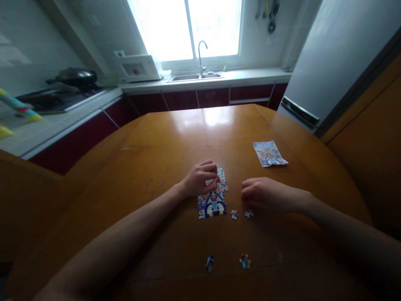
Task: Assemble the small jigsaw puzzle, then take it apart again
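Observation:
A partly assembled jigsaw puzzle (215,209) lies on the wooden table, with a blue cartoon dog's face along its near edge. Over its upper left part is my left hand (202,179), thumb and forefinger curled together in a pinch. Whatever those fingertips hold, if anything, is too small to tell. To the right of the puzzle, my right hand (258,193) is closed with its fingers pointing down; its fingertips are hidden. Just below it rest a loose puzzle piece (249,213) and another reddish-white piece (234,214).
Nearer the table's front lie a dark blue puzzle piece (209,264) and a multicoloured one (245,261). A creased picture sheet (270,154) lies at the right on the table (175,146). Beyond stand a counter with a sink (184,77), a stove with a wok (77,77), and a fridge (338,54).

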A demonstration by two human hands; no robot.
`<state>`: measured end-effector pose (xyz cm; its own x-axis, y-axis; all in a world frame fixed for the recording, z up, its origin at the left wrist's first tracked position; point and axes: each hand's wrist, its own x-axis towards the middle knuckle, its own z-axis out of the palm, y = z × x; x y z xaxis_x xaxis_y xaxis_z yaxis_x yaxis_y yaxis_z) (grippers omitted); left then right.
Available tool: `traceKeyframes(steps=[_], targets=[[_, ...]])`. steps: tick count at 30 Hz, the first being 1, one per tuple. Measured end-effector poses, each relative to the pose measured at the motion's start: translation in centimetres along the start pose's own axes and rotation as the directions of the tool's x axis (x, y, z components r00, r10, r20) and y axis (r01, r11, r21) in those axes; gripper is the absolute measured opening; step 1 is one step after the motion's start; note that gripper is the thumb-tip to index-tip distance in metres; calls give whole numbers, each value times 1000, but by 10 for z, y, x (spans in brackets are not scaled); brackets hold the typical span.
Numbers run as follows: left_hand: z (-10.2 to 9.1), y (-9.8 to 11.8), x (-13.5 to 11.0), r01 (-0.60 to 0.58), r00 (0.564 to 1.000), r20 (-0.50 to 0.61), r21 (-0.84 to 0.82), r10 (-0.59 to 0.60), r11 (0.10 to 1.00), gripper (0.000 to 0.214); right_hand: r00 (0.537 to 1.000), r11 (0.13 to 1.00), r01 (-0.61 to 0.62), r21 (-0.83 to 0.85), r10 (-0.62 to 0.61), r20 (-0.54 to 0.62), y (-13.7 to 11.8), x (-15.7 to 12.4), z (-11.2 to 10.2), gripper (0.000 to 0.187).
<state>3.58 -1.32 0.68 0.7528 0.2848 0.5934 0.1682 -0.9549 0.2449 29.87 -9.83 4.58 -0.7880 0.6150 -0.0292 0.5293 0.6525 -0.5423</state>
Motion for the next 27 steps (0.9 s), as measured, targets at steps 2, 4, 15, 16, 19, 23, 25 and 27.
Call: traceKeyframes(steps=[2, 4, 15, 16, 19, 23, 25, 27], targets=[[0, -1, -1, 4, 1000, 3, -9, -4, 1000, 21, 999, 1000, 21, -9, -21, -45, -1, 3, 4, 16], [1, -1, -1, 4, 1000, 2, -15, -4, 1000, 20, 995, 998, 58, 16, -56, -85, -4, 6, 9, 17], [1, -1, -1, -2, 1000, -4, -12, 2, 1000, 21, 987, 979, 160, 130, -155, -44, -12, 12, 23, 24], [1, -1, -1, -1, 1000, -4, -10, 1, 1000, 21, 988, 979, 156, 132, -153, -35, -11, 12, 23, 24], [1, -1, 0, 0, 1000, -2, -5, 0, 1000, 22, 988, 978, 153, 143, -152, -14, -10, 13, 25, 23], [1, -1, 0, 2, 1000, 0, -12, -2, 1000, 22, 990, 978, 144, 153, -142, -25, -9, 14, 27, 21], [1, -1, 0, 3, 1000, 6, -11, -3, 1000, 23, 989, 977, 149, 154, -146, -30, -8, 14, 26, 22], [1, -2, -1, 6, 1000, 13, -9, -6, 1000, 23, 987, 974, 162, 160, -159, -30, -9, 14, 24, 24]])
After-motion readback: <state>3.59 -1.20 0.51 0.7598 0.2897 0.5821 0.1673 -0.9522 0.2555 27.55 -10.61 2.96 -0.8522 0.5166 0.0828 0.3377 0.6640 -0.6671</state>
